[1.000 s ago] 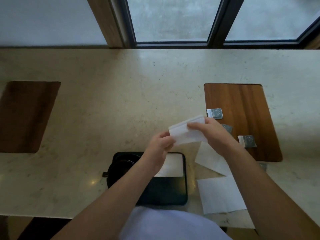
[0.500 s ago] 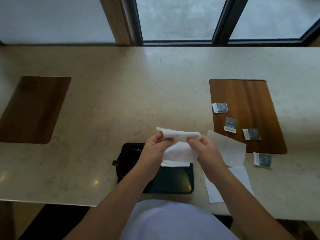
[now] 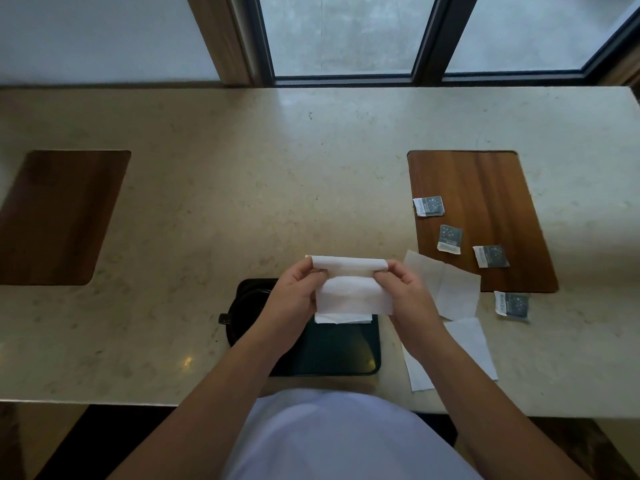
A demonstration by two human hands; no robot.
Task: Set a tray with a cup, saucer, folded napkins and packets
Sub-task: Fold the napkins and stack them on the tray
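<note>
A white napkin is held up at the lower centre of the frame, above the far end of a black tray. Its top edge is rolled over into a fold, and that fold is pinched at its left end by the left hand and at its right end by the right hand, both closed on the paper. The rest of the sheet hangs down between the hands. Under it, a folded napkin is seen lying on the tray. At the tray's left end a dark round shape with a small handle is partly hidden by the left forearm; whether it is cup or saucer cannot be told.

To the right of the tray, two loose napkins are laid on the pale stone counter: one at the corner of a wooden mat, the other nearer the bottom edge. Three grey packets are scattered on that mat, and a fourth packet is placed on the counter just below it. A second wooden mat is seen at the left of the frame.
</note>
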